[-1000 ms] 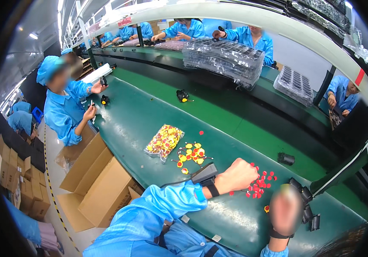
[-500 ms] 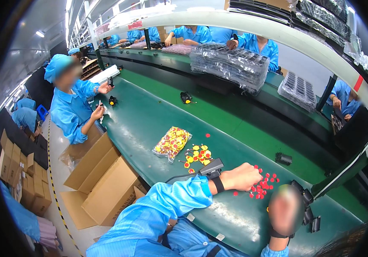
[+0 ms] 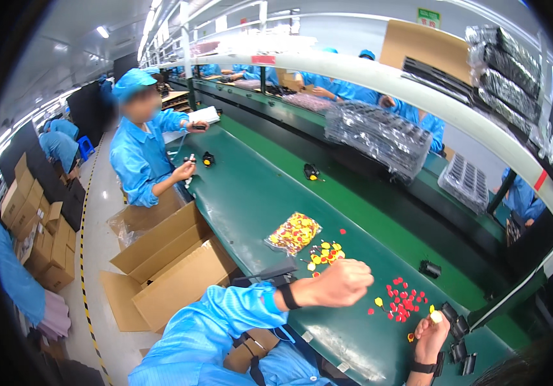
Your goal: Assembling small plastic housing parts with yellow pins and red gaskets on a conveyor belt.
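Note:
My left hand [image 3: 341, 283] is closed in a fist, raised just left of a scatter of small red discs [image 3: 403, 306]. Its curled fingers hide whatever may be inside. At the right, my right hand [image 3: 430, 340] pinches a small yellow piece [image 3: 432, 310] with a pale part at the fingertips. Beyond the left wrist lies a pile of yellow pieces with red centres [image 3: 329, 252], and behind it a clear bag [image 3: 294, 233] full of similar ones. One yellow piece [image 3: 379, 301] rests at the left edge of the red discs. Several black blocky parts [image 3: 459, 327] lie beside my right hand.
An opened cardboard box [image 3: 180, 276] stands against the bench's left edge. A co-worker in blue [image 3: 141, 154] works at the far left. Another black part [image 3: 430, 269] and a black-and-yellow part [image 3: 312, 172] lie on the bright green strip. Wrapped plastic trays [image 3: 379, 135] sit across it.
My left hand has lifted from the red discs and drawn back to the left, closed. The yellow piece at my right fingertips now shows. The whole view has shifted, with my head turned.

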Tool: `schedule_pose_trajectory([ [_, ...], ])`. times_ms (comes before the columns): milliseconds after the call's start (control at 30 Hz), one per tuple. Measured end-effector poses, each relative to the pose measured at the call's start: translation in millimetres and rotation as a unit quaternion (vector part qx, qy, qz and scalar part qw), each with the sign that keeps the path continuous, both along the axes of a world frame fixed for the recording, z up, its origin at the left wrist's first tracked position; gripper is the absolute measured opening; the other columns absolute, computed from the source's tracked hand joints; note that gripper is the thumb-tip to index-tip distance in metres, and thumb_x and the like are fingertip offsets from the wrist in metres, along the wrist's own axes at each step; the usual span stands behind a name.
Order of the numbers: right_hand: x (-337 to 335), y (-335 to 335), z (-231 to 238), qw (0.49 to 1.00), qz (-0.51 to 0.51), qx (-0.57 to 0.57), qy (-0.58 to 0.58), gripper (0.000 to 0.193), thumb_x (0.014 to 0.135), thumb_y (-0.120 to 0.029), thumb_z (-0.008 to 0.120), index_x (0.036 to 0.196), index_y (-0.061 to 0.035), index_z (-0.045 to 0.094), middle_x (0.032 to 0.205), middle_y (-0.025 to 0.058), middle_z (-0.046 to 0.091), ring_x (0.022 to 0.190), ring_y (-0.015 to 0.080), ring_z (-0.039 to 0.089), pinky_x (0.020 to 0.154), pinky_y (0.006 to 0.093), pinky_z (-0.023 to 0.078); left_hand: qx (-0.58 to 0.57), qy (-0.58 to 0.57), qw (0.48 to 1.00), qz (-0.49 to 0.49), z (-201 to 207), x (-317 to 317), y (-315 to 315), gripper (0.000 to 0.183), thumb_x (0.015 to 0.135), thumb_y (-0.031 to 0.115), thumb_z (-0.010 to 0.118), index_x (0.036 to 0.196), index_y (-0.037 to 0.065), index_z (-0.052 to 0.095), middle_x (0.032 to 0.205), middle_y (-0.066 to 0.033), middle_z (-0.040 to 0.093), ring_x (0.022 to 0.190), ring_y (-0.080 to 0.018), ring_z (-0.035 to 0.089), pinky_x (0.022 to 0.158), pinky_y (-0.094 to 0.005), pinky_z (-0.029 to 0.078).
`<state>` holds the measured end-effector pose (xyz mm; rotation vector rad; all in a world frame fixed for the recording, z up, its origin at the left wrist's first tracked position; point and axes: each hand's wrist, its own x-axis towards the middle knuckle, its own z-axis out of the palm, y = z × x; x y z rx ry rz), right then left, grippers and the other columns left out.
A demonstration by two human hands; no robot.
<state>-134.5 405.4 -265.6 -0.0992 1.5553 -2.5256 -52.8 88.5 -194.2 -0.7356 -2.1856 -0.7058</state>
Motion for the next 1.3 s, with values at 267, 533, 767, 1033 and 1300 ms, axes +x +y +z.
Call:
schedule_pose_trajectory([
  [267,-13,5,-20,0.998,-0.002,0.063,0.002,0.021,0.091,-0.023,0.052,0.078,-0.0074,0.047,0.056,0.0038,0.044,0.041,0.0161,0.044,0.036,0.0283,0.033,0.196,-0.024,0.929,0.313,-6,60,-190,0.014,0.066,-0.003,0.058,0.066,0.001,0.045,0.056,-0.0093,0.045,0.052,-0.0156,0.043,0.049,-0.0339,0.036],
  [533,23,-28,39,0.985,0.021,0.161,-0.058,0.027,0.092,-0.028,0.062,0.071,-0.0104,0.058,0.054,0.0008,0.046,0.044,0.0152,0.041,0.042,0.0304,0.03,0.295,-0.175,0.775,0.53,-56,95,-364,0.064,0.075,0.007,0.062,0.135,0.001,0.041,0.099,-0.0242,0.065,0.099,-0.0386,0.063,0.087,-0.0465,0.049],
  [767,6,-7,21,0.988,0.065,0.123,-0.063,0.027,0.092,-0.032,0.062,0.072,-0.0144,0.055,0.057,-0.0005,0.045,0.048,0.015,0.043,0.045,0.0301,0.033,0.432,-0.262,0.746,0.433,-26,95,-362,0.083,0.078,0.005,0.055,0.152,-0.001,0.017,0.112,-0.0277,0.06,0.056,-0.0254,0.067,0.042,-0.035,0.051],
  [1033,-12,19,-3,0.998,0.054,-0.01,-0.031,0.016,0.097,-0.026,0.054,0.091,-0.012,0.058,0.074,0.0017,0.055,0.065,0.0171,0.053,0.053,0.0319,0.045,0.627,-0.167,0.695,0.31,-34,81,-412,0.09,0.083,0.003,0.054,0.156,0.007,0.001,0.125,-0.0237,0.053,0.067,-0.0318,0.07,0.054,-0.0418,0.057],
  [1300,-21,36,-16,0.996,0.068,-0.038,-0.054,0.014,0.097,-0.022,0.054,0.097,-0.01,0.06,0.076,0.0061,0.057,0.074,0.0221,0.055,0.069,0.0357,0.049,0.715,-0.135,0.655,0.201,-63,32,-427,0.088,0.082,-0.004,0.048,0.155,0.008,-0.001,0.138,-0.0244,0.042,0.09,-0.0392,0.069,0.068,-0.0452,0.058],
])
